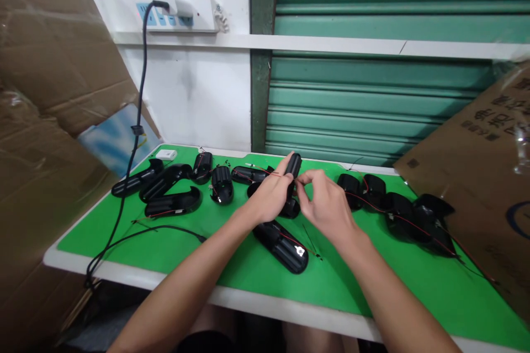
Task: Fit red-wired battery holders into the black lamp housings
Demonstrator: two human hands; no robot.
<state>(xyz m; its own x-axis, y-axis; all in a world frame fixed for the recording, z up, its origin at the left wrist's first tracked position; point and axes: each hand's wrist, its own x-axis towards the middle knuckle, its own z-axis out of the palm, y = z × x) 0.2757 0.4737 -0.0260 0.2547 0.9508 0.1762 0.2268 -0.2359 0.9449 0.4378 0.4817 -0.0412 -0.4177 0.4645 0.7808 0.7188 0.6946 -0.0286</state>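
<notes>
My left hand (273, 193) is wrapped round a black plastic housing (293, 165), which stands tilted up above the middle of the table. Close against its right side, my right hand (325, 198) has thumb and forefinger pinched together; what sits between those fingertips is too small to make out. Just below the hands lies another black housing (285, 248), its hollow side up, with a red wire and a small bright metal plate. A further black housing (249, 174) with a red wire rests left of my left hand, partly covered by it.
More black housings (174, 202) with thin wires lie on the left of the green tabletop (223, 248), others (399, 212) on the right. A black cable (143, 83) hangs from the power strip (178, 14) onto the table. Cardboard (45, 66) flanks the left side, a carton (476, 165) the right.
</notes>
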